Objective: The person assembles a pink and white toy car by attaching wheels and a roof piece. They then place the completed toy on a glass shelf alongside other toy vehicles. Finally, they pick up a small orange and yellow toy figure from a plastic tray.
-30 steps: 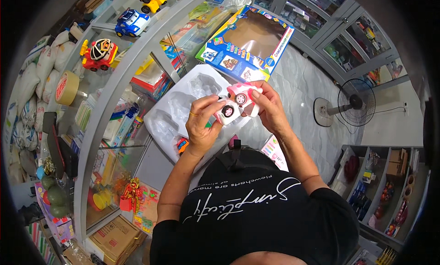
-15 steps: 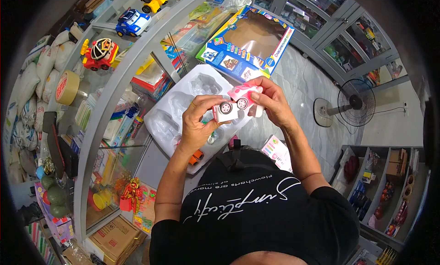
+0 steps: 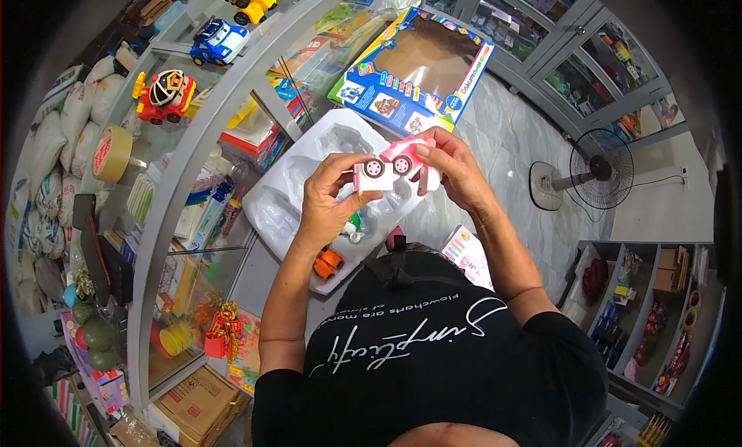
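Note:
A pink and white toy car (image 3: 400, 155) with small pink-hubbed wheels is held up between both hands. My left hand (image 3: 328, 196) pinches its white end by one wheel. Around the pink end, the fingers of my right hand (image 3: 456, 168) are closed. The car's two halves look bent at an angle to each other. Under my hands lies a white moulded plastic tray (image 3: 282, 203) with hollow compartments. An orange toy vehicle (image 3: 328, 263) sits in it near my left forearm, and a green and white toy (image 3: 353, 226) is partly hidden beside my left hand.
Behind the tray lies a blue toy box (image 3: 410, 76) with a window opening. On the glass display case (image 3: 166, 254) at left stand a blue toy car (image 3: 219, 41), a red toy truck (image 3: 164, 96) and a tape roll (image 3: 113, 153). A black fan (image 3: 595, 171) stands at right.
Both hands have shifted slightly left with the toy car, and its pink half has tilted a little. More of the orange vehicle and the green toy shows now.

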A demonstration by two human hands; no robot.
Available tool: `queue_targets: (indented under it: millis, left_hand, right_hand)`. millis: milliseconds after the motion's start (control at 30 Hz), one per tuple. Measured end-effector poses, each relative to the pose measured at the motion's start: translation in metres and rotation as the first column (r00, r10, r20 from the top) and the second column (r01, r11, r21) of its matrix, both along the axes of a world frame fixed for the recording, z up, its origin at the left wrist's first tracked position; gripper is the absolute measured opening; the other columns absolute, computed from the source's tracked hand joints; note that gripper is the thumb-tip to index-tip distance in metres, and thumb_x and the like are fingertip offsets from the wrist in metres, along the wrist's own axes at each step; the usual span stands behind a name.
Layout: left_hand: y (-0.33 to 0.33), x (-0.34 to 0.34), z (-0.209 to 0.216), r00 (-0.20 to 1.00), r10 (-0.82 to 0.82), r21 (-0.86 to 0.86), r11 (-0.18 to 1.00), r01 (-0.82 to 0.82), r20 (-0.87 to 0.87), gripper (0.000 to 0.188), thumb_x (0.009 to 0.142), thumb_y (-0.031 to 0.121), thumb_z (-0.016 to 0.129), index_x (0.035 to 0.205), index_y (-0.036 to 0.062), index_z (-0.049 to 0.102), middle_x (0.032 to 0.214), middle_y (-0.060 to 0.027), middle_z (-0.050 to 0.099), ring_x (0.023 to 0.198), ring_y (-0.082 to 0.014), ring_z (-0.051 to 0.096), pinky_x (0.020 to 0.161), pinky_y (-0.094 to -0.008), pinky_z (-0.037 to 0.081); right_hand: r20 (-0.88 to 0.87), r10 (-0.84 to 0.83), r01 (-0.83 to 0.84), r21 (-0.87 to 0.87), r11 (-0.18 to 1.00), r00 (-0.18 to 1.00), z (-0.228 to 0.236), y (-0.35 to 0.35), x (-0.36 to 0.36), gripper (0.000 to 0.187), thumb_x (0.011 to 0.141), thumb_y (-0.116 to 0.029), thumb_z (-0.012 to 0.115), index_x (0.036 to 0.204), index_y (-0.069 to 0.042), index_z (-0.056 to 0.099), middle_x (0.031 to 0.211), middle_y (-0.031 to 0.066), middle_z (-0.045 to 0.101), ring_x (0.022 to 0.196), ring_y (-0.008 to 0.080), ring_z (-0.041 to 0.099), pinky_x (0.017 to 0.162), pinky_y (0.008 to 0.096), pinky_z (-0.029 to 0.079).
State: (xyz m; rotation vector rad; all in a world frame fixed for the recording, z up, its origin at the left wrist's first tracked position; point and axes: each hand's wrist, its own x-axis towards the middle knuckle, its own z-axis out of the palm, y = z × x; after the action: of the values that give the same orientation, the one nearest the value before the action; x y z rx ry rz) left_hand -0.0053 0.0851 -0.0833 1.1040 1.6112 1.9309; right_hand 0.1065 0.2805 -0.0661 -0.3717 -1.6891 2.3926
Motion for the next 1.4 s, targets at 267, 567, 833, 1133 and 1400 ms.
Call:
queue_targets:
  millis: [267, 567, 833, 1133, 1400]
  left_hand:
    - [0.016, 0.018, -0.015, 0.959, 0.168, 0.095, 0.976, -0.194, 0.229, 0.049, 0.079, 0.001, 0.075, 0.122, -0.0012, 0.053, 0.11, -0.009, 0.062, 0.1, -0.0149, 0.061, 0.086, -0.0284, 0.051]
    - [0.01, 0.011, -0.009, 0.76, 0.006, 0.04, 0.998, -0.042, 0.65, 0.038, 0.093, 0.026, 0.061, 0.12, 0.0014, 0.053, 0.105, -0.01, 0.065, 0.086, -0.0184, 0.066, 0.067, -0.0271, 0.053]
    - [0.006, -0.003, -0.006, 0.44, -0.086, 0.033, 0.991, 0.127, 0.894, 0.031, 0.091, 0.034, 0.06, 0.109, 0.0094, 0.059, 0.091, -0.0051, 0.067, 0.071, -0.0173, 0.066, 0.056, -0.0277, 0.051]
    - [0.007, -0.014, -0.015, 0.468, -0.025, -0.108, 0.961, 0.256, 0.884, 0.035, 0.088, 0.038, 0.064, 0.111, 0.0116, 0.061, 0.087, -0.0024, 0.066, 0.069, -0.0147, 0.064, 0.057, -0.0266, 0.05]
    - [0.01, -0.02, -0.009, 0.559, 0.039, -0.206, 0.949, 0.238, 0.828, 0.041, 0.085, 0.044, 0.067, 0.106, 0.0078, 0.064, 0.087, -0.0052, 0.065, 0.069, -0.0145, 0.063, 0.058, -0.027, 0.051]
  right_hand:
    - [0.017, -0.179, 0.18, -0.085, 0.98, 0.984, -0.006, -0.013, -0.01, 0.026, 0.09, -0.027, 0.064, 0.098, -0.005, 0.053, 0.085, 0.0073, 0.064, 0.068, 0.0127, 0.064, 0.048, 0.027, 0.055]
    - [-0.083, -0.128, 0.129, 0.013, 0.992, 0.988, -0.012, -0.011, -0.011, 0.031, 0.088, -0.021, 0.067, 0.109, -0.003, 0.054, 0.095, 0.0074, 0.065, 0.084, 0.0118, 0.062, 0.071, 0.0264, 0.052]
    - [-0.199, 0.005, 0.017, 0.111, 0.994, 0.98, -0.015, -0.002, -0.009, 0.043, 0.083, -0.015, 0.072, 0.12, -0.003, 0.052, 0.109, 0.0073, 0.062, 0.096, 0.0127, 0.059, 0.08, 0.0279, 0.05]
    - [-0.124, 0.083, -0.054, 0.216, 0.975, 0.989, -0.018, 0.011, -0.005, 0.046, 0.081, -0.01, 0.075, 0.12, -0.003, 0.052, 0.111, 0.007, 0.061, 0.102, 0.014, 0.058, 0.087, 0.0292, 0.048]
    - [-0.046, 0.086, -0.068, 0.301, 0.951, 0.995, -0.01, 0.013, -0.012, 0.044, 0.082, -0.014, 0.075, 0.118, -0.003, 0.054, 0.107, 0.006, 0.063, 0.098, 0.0124, 0.059, 0.086, 0.0289, 0.048]
